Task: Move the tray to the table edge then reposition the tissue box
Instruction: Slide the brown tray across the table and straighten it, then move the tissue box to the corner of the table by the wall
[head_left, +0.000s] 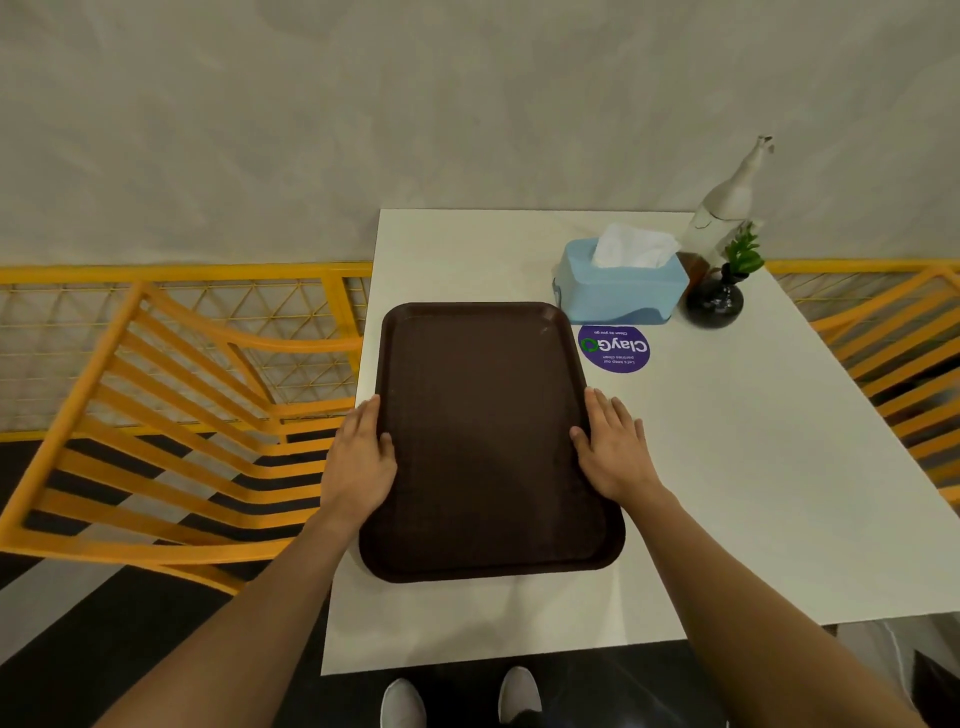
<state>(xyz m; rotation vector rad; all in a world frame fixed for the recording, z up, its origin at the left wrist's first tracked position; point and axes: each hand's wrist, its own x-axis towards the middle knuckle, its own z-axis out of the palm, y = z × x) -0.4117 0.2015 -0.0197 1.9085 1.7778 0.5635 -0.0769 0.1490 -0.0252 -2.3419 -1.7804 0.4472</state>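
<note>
A dark brown empty tray (483, 436) lies on the white table (727, 467), along the table's left side, with its left rim close to the table's left edge. My left hand (361, 457) grips the tray's left rim, thumb on top. My right hand (613, 447) grips the right rim the same way. A light blue tissue box (621, 286) with white tissue sticking out stands upright behind the tray's far right corner, apart from it.
A round purple sticker (614, 348) lies between tray and tissue box. A dark vase with a green plant (719, 296) and a white bottle (727, 208) stand right of the box. Orange chairs (156, 415) flank the table; a wall runs behind it.
</note>
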